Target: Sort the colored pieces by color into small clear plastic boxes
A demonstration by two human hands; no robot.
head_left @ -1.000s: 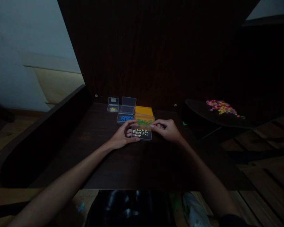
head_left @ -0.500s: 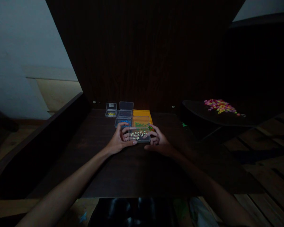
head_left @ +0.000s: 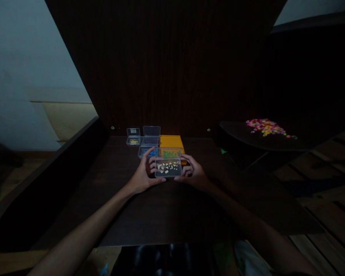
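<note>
Between my two hands is a clear plastic box [head_left: 168,174] holding several small cream-white pieces [head_left: 167,166]. My left hand [head_left: 142,174] grips its left end, thumb along the near edge and fingers around the side. The right end is in my right hand [head_left: 194,172], whose thumb now touches the near corner. Just behind it, small green pieces [head_left: 171,154] show through clear plastic over a yellow-orange sheet or case [head_left: 171,141]. Close to my left fingers lies a clear box with blue pieces [head_left: 148,151], partly covered by that hand.
Behind the blue pieces stands an open clear box [head_left: 151,131], its contents hard to make out. Left of it is a small open box with yellow pieces [head_left: 133,141]. A dark upright panel [head_left: 166,69] rises behind. Colourful beads [head_left: 266,127] are heaped on a dark surface at right.
The box has tilted so more of its top faces me. My right thumb has moved left onto its near edge. The view has shifted slightly.
</note>
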